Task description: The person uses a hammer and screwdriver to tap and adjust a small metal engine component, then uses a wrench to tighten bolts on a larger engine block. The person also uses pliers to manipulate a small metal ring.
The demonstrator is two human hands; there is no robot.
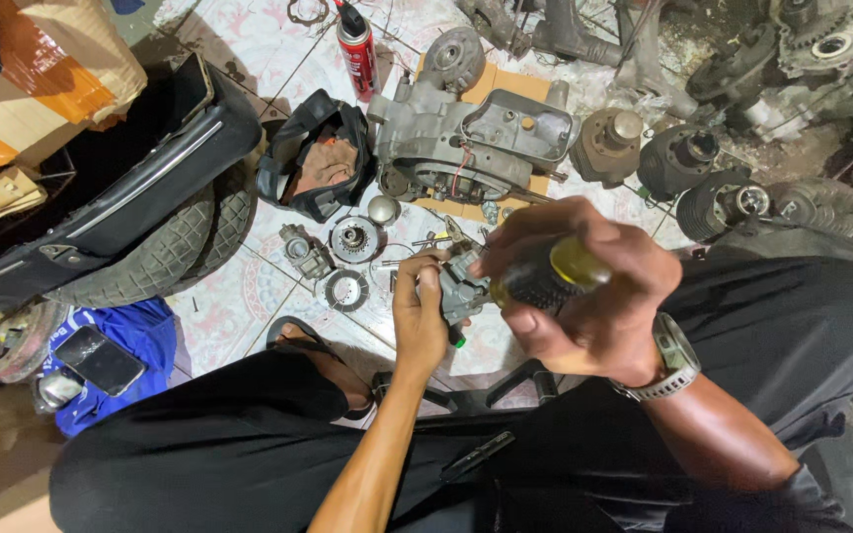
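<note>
Left hand (419, 314) clamps a small grey metal carburettor (458, 286) steady above the tiled floor (249, 39); right hand (584, 286) clenched round a black-and-yellow screwdriver handle (548, 274), angled into it for leverage.

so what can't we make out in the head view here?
- Tip of the black-and-yellow-handled screwdriver: hidden behind the right hand.
- Small grey metal carburettor part: mostly covered by the left hand and right fingers; detail unreadable.
- Red spray can: cap partly cut off by the top edge.
- Black dark-screened phone on blue cloth: screen content not readable.
</note>
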